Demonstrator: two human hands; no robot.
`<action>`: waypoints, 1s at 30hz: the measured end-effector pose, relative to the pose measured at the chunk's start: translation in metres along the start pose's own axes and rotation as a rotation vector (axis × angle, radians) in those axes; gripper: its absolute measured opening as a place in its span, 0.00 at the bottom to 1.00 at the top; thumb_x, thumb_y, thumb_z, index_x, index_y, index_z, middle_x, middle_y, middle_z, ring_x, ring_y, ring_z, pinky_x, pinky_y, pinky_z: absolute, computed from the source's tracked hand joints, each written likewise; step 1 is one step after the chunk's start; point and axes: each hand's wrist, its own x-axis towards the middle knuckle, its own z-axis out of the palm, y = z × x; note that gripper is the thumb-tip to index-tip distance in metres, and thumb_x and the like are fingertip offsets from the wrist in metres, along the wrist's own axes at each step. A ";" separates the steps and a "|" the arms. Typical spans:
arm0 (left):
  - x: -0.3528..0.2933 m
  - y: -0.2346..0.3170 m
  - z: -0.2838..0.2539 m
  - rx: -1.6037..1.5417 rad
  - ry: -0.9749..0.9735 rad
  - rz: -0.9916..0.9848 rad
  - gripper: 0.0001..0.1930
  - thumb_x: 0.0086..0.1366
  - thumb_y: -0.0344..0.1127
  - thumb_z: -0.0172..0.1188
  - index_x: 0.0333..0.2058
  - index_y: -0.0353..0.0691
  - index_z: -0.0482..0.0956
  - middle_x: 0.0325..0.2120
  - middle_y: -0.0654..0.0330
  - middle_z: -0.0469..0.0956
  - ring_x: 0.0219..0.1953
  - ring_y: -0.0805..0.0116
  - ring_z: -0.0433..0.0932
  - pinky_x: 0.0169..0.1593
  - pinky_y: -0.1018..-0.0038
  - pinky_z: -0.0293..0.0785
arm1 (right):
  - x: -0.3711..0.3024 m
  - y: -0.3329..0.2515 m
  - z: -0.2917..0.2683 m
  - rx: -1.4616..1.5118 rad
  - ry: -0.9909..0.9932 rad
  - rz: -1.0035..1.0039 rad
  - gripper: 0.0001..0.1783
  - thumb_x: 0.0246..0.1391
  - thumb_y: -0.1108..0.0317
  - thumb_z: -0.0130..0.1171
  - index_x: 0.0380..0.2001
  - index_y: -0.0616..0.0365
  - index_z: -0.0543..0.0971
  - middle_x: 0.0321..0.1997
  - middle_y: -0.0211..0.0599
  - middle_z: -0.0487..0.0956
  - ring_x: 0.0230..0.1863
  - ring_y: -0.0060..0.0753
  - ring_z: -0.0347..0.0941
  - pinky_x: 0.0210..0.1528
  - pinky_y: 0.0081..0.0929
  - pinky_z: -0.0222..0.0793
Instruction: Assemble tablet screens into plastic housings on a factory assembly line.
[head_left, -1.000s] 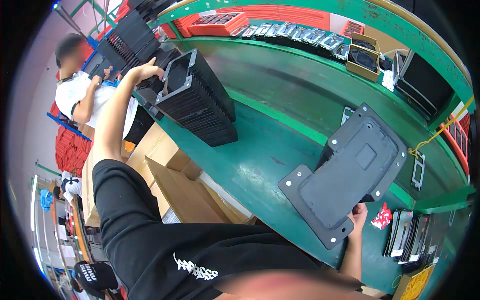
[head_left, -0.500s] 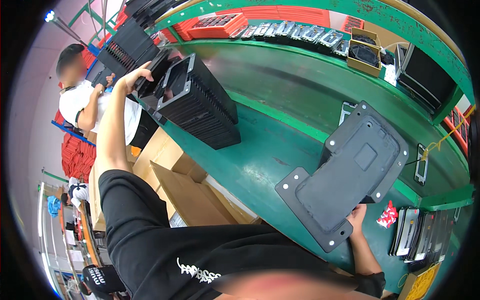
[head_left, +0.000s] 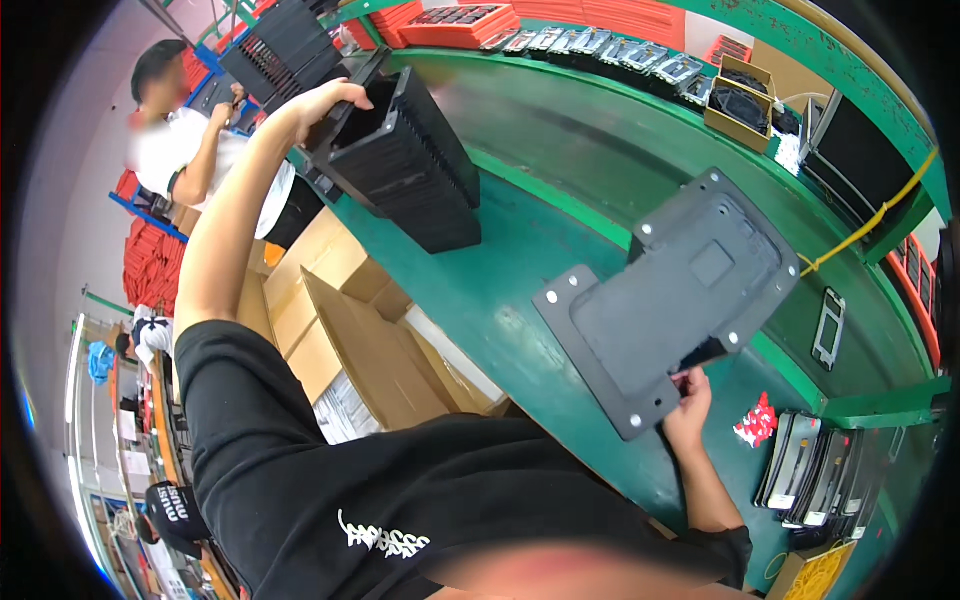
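One left hand is at eleven o'clock, one right hand at four, two small cardboard boxes at two, one silver rectangular frame at three.

Your left arm stretches far out, left hand curling; your bent right arm holds its right hand lower.
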 end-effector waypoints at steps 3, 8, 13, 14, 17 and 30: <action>-0.013 0.002 0.010 0.100 0.083 0.037 0.36 0.47 0.49 0.70 0.58 0.48 0.75 0.52 0.55 0.79 0.43 0.60 0.81 0.50 0.64 0.77 | 0.004 -0.020 -0.002 -0.074 -0.013 -0.072 0.05 0.44 0.77 0.58 0.26 0.57 0.75 0.25 0.33 0.74 0.30 0.34 0.68 0.41 0.31 0.63; -0.002 -0.001 0.013 0.132 -0.002 0.057 0.39 0.47 0.55 0.73 0.57 0.45 0.76 0.56 0.54 0.77 0.48 0.57 0.81 0.54 0.58 0.76 | 0.006 -0.028 -0.004 -0.127 -0.037 -0.179 0.05 0.44 0.76 0.59 0.26 0.55 0.75 0.25 0.33 0.74 0.28 0.35 0.69 0.40 0.32 0.63; -0.010 0.027 0.032 0.316 -0.018 0.036 0.44 0.48 0.57 0.72 0.63 0.45 0.73 0.63 0.52 0.72 0.57 0.55 0.77 0.60 0.56 0.72 | 0.007 -0.037 -0.009 -0.140 -0.060 -0.168 0.06 0.45 0.78 0.59 0.27 0.55 0.75 0.26 0.31 0.73 0.29 0.32 0.71 0.43 0.30 0.63; -0.012 0.030 0.036 0.373 0.030 -0.002 0.46 0.47 0.58 0.72 0.64 0.46 0.71 0.65 0.51 0.69 0.59 0.53 0.74 0.62 0.54 0.69 | 0.008 -0.038 -0.010 -0.139 -0.070 -0.175 0.06 0.45 0.78 0.60 0.27 0.55 0.75 0.26 0.31 0.74 0.29 0.32 0.71 0.43 0.30 0.63; -0.009 0.039 0.044 0.490 0.124 -0.075 0.50 0.47 0.59 0.72 0.68 0.47 0.68 0.68 0.48 0.65 0.64 0.49 0.69 0.65 0.48 0.65 | 0.009 -0.040 -0.011 -0.138 -0.086 -0.183 0.06 0.45 0.77 0.60 0.27 0.55 0.75 0.26 0.32 0.74 0.29 0.33 0.71 0.42 0.30 0.63; 0.017 0.034 0.053 0.501 0.263 -0.129 0.56 0.49 0.75 0.62 0.73 0.53 0.60 0.71 0.44 0.58 0.71 0.37 0.57 0.66 0.33 0.55 | 0.004 -0.041 -0.015 -0.143 -0.094 -0.178 0.06 0.45 0.77 0.60 0.27 0.55 0.75 0.26 0.32 0.75 0.28 0.34 0.71 0.42 0.30 0.63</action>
